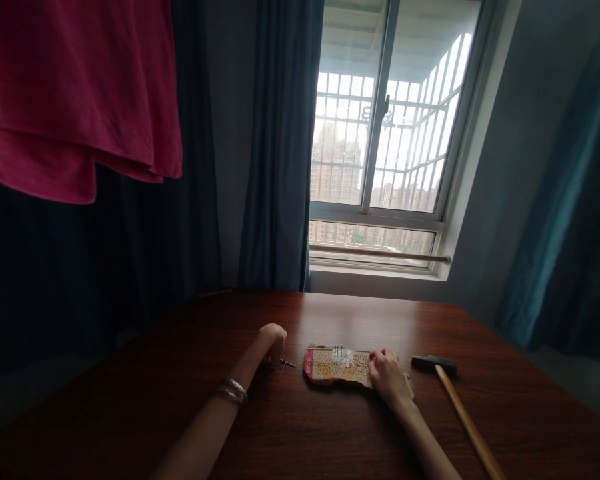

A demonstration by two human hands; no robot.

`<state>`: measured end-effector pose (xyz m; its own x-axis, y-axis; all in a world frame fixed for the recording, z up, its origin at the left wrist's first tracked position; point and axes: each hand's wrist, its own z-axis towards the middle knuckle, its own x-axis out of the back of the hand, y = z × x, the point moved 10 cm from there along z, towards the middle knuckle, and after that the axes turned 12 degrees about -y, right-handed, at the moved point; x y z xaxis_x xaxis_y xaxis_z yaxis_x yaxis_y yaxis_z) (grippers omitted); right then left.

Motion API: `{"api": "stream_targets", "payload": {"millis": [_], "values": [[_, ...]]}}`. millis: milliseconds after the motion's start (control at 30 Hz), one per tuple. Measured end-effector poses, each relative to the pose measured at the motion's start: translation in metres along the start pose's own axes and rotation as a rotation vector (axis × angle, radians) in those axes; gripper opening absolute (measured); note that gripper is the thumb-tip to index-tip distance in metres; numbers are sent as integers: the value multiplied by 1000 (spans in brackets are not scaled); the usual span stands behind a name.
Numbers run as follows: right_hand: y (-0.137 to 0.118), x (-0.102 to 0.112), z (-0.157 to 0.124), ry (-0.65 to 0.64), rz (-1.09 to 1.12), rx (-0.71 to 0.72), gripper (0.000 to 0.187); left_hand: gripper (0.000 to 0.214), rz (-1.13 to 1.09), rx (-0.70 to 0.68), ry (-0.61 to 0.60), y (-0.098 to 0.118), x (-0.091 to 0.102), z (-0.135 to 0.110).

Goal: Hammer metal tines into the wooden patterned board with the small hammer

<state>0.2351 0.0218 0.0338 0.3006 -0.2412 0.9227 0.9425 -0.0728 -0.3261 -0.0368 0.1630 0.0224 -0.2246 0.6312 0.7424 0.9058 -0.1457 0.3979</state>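
A small flat board point(336, 367) with a dotted tan face and pink left edge lies on the dark wooden table point(330, 427). A few nails point(338, 351) stand upright in its top. My right hand point(389, 377) rests on the board's right end, fingers curled over it. My left hand point(272, 341), a bracelet on its wrist, is bent down to the left of the board, fingers closed around loose nails point(286, 364) on the table. A hammer point(455, 400) with a black head and wooden handle lies to the right of my right hand.
A red cloth point(75, 93) hangs at upper left. Dark blue curtains point(275, 147) flank a barred window point(385, 133) behind the table. The table's far edge is near the window sill.
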Motion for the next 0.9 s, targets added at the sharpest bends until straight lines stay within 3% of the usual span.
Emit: {"api": "stream_targets", "payload": {"millis": [67,133,267,400,500,567,700,800,900], "values": [[0,0,0,-2,6,0,24,27,138,192,-235,-16,-22,1],[0,0,0,-2,12,-4,24,23,229,282,-369,-26,-33,-2],[0,3,-1,4,28,-12,23,19,219,194,-339,-21,-31,-1],[-5,12,-3,34,63,23,25,9,184,51,-256,-8,-16,-6],[-14,25,-6,122,202,107,27,2,101,-196,-201,24,-4,-16],[-20,29,-7,170,341,173,26,9,23,-412,-173,53,1,-26],[-32,20,-6,125,634,273,25,16,-112,-702,-66,100,5,-41],[-38,11,-4,69,832,296,27,17,-175,-840,-40,127,-8,-47],[-41,7,-4,10,954,297,29,18,-190,-879,-9,144,-26,-47]]}}
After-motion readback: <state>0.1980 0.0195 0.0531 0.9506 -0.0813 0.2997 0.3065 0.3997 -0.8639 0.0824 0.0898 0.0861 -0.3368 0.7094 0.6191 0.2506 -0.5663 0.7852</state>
